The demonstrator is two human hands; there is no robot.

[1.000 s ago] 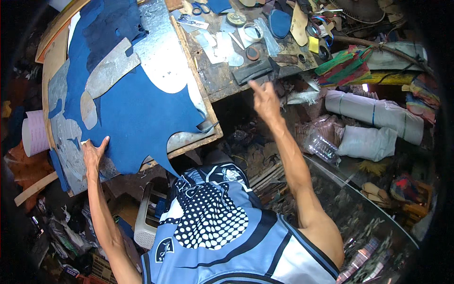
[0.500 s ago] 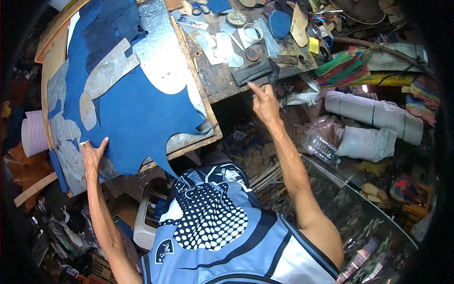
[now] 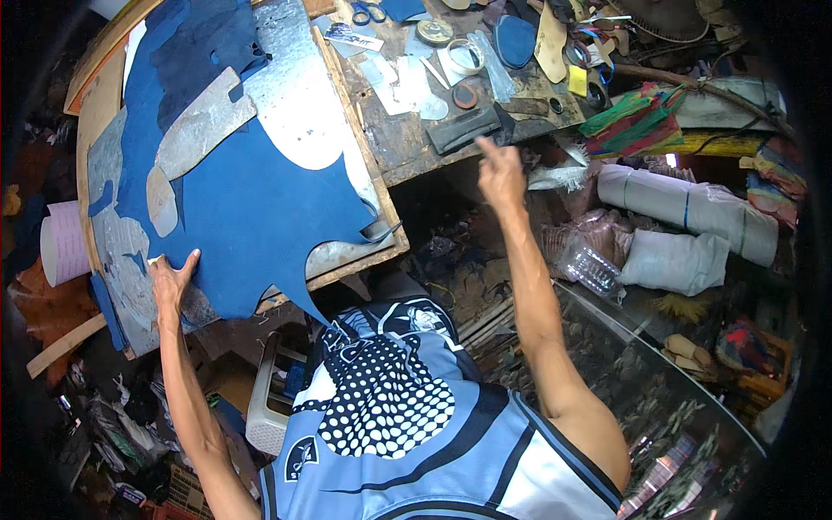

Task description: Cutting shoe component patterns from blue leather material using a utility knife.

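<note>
Blue leather sheet (image 3: 243, 217) covers most of the tilted cutting board (image 3: 364, 251), spreading from its upper left corner down to its lower edge, where a pointed flap hangs over the rim. Left hand (image 3: 172, 282) lies flat on the sheet's lower left edge, fingers together and thumb spread out, pressing it against the board near the lower left corner. Grey pattern pieces (image 3: 204, 121) rest on the leather toward the board's upper part. Right hand (image 3: 501, 172) is raised beside the near edge of the wooden workbench (image 3: 407, 143), index finger extended and the others curled, its tip just beside a dark rectangular block (image 3: 464, 128) lying at that edge. Tape rolls (image 3: 464, 56) and scissors (image 3: 371, 13) sit farther back on the workbench.
</note>
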